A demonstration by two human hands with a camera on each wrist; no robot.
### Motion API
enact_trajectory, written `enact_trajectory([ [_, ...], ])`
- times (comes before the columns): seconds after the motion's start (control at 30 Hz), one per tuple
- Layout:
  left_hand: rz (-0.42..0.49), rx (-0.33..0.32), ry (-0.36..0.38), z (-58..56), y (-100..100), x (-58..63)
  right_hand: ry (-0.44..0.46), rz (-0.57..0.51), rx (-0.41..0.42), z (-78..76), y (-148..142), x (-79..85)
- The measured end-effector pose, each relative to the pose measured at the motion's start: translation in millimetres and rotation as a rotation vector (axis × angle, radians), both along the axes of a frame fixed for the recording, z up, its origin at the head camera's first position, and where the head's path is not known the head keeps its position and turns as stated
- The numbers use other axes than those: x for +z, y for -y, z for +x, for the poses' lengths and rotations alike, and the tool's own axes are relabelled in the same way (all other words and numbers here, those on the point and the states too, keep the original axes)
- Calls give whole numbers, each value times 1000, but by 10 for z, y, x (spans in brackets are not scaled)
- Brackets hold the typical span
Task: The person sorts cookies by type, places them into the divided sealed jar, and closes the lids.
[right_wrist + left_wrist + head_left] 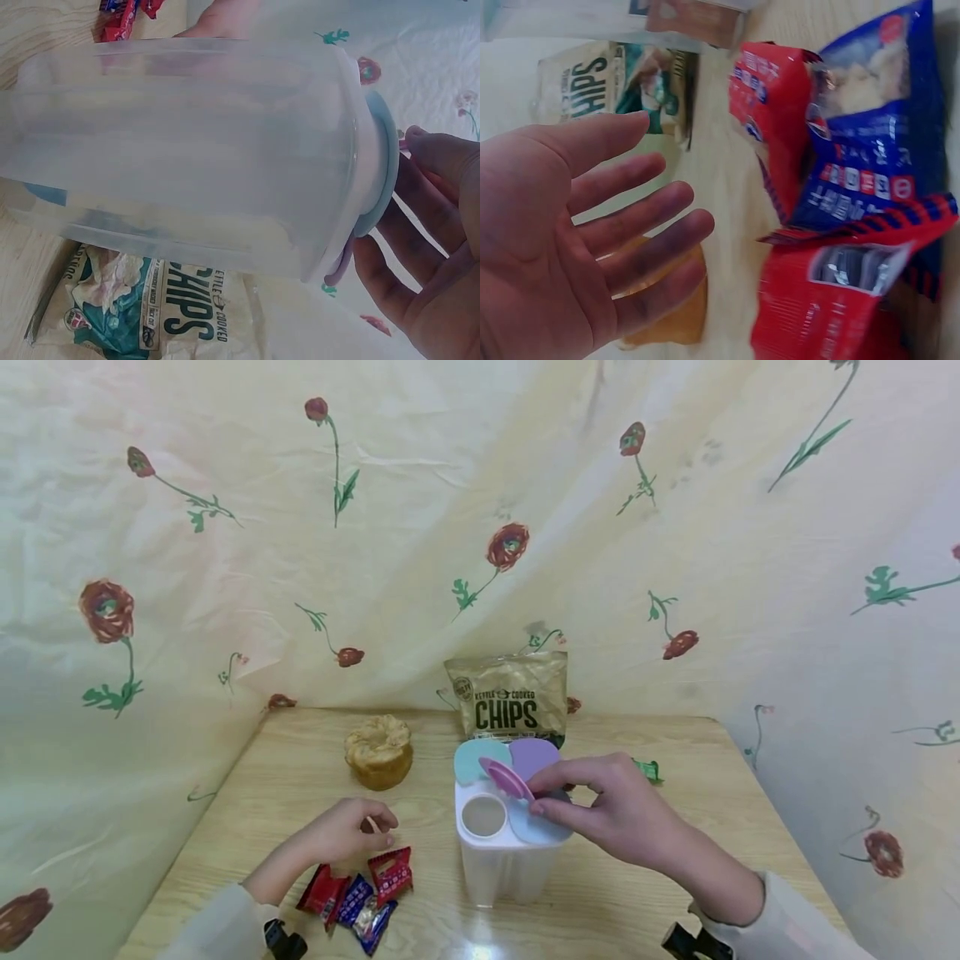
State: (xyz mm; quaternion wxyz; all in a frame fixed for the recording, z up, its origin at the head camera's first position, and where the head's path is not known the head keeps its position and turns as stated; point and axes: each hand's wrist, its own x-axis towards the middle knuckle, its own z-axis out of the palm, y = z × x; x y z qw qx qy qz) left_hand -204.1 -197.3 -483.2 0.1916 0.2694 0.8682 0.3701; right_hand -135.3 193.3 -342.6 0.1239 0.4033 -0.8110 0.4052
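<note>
A tall translucent container (pixel 487 864) with a white top stands upright mid-table. Light-green, purple and blue lids cover parts of its top; one round opening (pixel 483 816) is uncovered. Between thumb and fingers, my right hand (pixel 622 814) pinches a pink lid (pixel 504 777), tilted above the top. In the right wrist view, the container mostly hides this lid. My left hand (pixel 341 831) holds nothing, its fingers relaxed above the table. Close to it lie two red snack packets (pixel 392 874) and blue ones (pixel 367 914), partly overlapping.
Behind the container a bag of kettle-cooked chips (pixel 506 697) leans near the cloth backdrop. A round, golden-brown bread (pixel 378 752) sits at the back left. Past my right hand, a small green packet (pixel 648 770) is partly visible. Floral cloth (pixel 420 568) encloses the wooden table.
</note>
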Motion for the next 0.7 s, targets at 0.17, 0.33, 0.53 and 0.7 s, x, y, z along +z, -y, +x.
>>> enact_trajectory([
  [0.17,-22,8,30,-3,13,-84,9,-10,0,19,25,-10],
  [0.33,-23,8,96,1,12,-178,-3,-14,-4,30,38,-13],
  [0.53,-32,-4,101,21,-4,-230,-36,-18,9,29,40,-14],
  [0.7,-44,-17,98,19,-28,-219,-48,-30,29,25,39,-14],
])
